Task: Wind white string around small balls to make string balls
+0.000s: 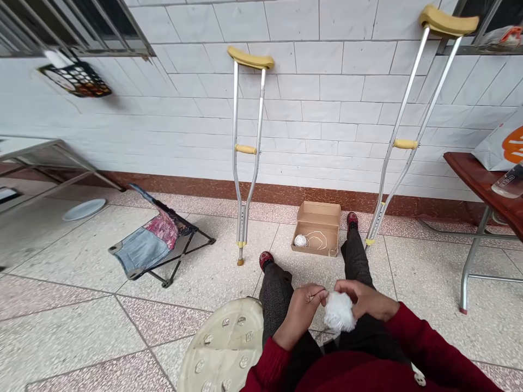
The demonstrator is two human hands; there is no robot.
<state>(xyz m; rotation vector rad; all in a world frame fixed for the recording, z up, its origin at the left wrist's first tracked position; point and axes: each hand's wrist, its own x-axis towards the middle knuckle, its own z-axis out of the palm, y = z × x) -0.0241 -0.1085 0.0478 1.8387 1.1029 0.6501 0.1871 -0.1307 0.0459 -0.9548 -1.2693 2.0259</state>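
Observation:
A fluffy white ball of yarn [340, 312] is held above my lap, between my knees. My right hand [363, 300] wraps around its right side and top. At its left edge my left hand [304, 307] is closed in a pinch, thumb against forefinger. What lies in that pinch is too small to make out. On the floor beyond my knees is an open cardboard box [312, 250] with a smaller white ball of string [301, 240] and a loose strand inside.
Two crutches [245, 149] [405, 144] lean on the tiled wall. A folding chair [153, 239] stands left, a beige round stool [223, 343] beside my left leg. On the right, a red-brown table [469, 166] bears a bag and bottle. A plate [84, 209] lies far left.

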